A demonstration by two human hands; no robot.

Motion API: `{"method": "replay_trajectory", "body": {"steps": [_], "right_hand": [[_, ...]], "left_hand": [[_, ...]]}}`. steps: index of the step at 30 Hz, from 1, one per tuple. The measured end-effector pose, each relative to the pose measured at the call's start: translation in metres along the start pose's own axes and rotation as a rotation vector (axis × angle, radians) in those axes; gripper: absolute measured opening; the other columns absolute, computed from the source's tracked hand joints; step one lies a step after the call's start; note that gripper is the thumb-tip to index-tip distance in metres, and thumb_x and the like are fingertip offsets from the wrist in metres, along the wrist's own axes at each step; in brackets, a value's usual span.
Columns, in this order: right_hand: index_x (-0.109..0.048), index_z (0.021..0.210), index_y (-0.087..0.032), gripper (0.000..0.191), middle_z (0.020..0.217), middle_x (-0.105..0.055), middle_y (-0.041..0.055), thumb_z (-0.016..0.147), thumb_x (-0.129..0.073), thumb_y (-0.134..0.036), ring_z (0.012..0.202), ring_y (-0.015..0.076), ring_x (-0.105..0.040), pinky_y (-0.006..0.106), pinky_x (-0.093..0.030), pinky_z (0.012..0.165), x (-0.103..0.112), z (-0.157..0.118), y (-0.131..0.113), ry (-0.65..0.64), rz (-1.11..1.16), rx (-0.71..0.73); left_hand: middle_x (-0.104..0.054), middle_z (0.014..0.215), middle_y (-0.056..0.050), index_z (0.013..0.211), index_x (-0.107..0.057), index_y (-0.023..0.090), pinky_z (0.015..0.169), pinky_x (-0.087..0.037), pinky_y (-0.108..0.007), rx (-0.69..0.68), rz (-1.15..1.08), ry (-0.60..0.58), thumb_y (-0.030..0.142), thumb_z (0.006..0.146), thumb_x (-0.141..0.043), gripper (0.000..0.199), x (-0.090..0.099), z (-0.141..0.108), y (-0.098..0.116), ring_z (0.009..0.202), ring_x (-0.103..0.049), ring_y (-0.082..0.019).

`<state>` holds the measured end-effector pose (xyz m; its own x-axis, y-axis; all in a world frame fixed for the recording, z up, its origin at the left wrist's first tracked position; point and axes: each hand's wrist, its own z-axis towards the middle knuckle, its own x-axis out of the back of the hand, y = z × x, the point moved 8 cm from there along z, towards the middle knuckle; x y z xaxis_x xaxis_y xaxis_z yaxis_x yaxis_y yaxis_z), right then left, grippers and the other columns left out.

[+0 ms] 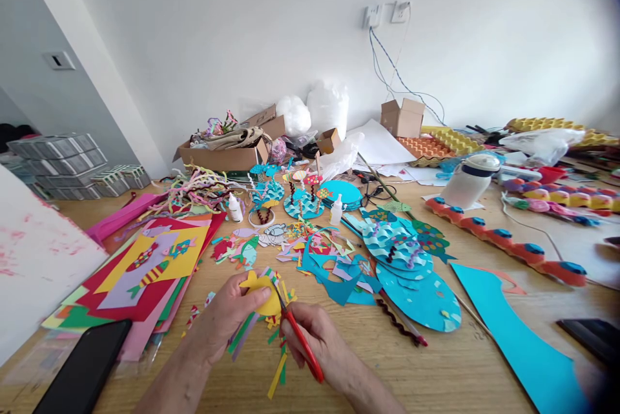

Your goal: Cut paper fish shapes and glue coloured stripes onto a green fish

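- Yellow fish (271, 304): sitting above the table (232, 388), between the hands; body and tail showing, no stripes or dots visible.
- Left hand (231, 304): pinching it near the tail, thumb on top.
- Right hand (317, 340): gripping the red scissors (306, 344), fingers closing round the handles; blades lying at the fish's edge, their gap too small to judge.
- Progress, my reading: outline looking nearly complete, perhaps some edge needing trimming; surface decoration lacking.
- Strips (276, 376): lying loose below the hands.
- Striped fish (151, 279): lying on the paper stack (109, 281), apparently finished.
- Blue scraps (334, 285): spreading beyond the hands, blue discs (419, 301) stacking up to the right.
- Glue bottles (235, 208): two, standing upright; levels unreadable.
- Jar (465, 185): standing at right, lid on; contents unclear.
- Left box (223, 157): holding a rope-like bundle and coloured craft bits.
- Right box (402, 120): standing at the back, flaps up, inside hidden.
- Small box (329, 141): tilting near white bags (328, 107); contents indistinct.
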<state>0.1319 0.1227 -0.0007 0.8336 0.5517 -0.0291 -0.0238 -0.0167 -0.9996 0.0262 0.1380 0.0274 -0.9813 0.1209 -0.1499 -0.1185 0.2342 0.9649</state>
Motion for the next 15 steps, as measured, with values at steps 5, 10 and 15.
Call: {"method": "replay_trajectory", "body": {"steps": [5, 10, 15], "right_hand": [[-0.037, 0.054, -0.019, 0.038, 0.044, -0.036, -0.0074, 0.082, -0.048, -0.042, 0.038, 0.0052, -0.032, 0.016, -0.024, 0.037, 0.0000, -0.0002, 0.0012, -0.004, -0.026, -0.009], [-0.037, 0.054, -0.018, 0.040, 0.047, -0.029, -0.0077, 0.083, -0.046, -0.045, 0.042, 0.0053, -0.026, 0.018, -0.021, 0.039, 0.0009, -0.0008, -0.0001, 0.001, -0.134, 0.004], [-0.039, 0.056, -0.018, 0.042, 0.049, -0.026, -0.0072, 0.085, -0.041, -0.049, 0.046, 0.0067, -0.024, 0.020, -0.020, 0.042, 0.0031, -0.0017, -0.0032, 0.014, -0.233, 0.036]], "left_hand": [[-0.066, 0.073, 0.001, 0.079, -0.065, 0.016, 0.063, -0.042, -0.018, 0.004, -0.023, -0.017, 0.023, 0.062, -0.070, 0.019, -0.0020, -0.0010, 0.0008, 0.064, -0.054, -0.010], [-0.067, 0.072, 0.001, 0.082, -0.065, 0.016, 0.063, -0.042, -0.018, 0.014, -0.042, 0.002, 0.021, 0.062, -0.071, 0.022, -0.0001, -0.0001, -0.0004, 0.063, -0.054, -0.011], [-0.067, 0.072, 0.000, 0.084, -0.066, 0.015, 0.066, -0.043, -0.022, 0.014, -0.025, 0.016, 0.023, 0.061, -0.071, 0.024, 0.0005, -0.0019, 0.0007, 0.066, -0.058, -0.014]]}}
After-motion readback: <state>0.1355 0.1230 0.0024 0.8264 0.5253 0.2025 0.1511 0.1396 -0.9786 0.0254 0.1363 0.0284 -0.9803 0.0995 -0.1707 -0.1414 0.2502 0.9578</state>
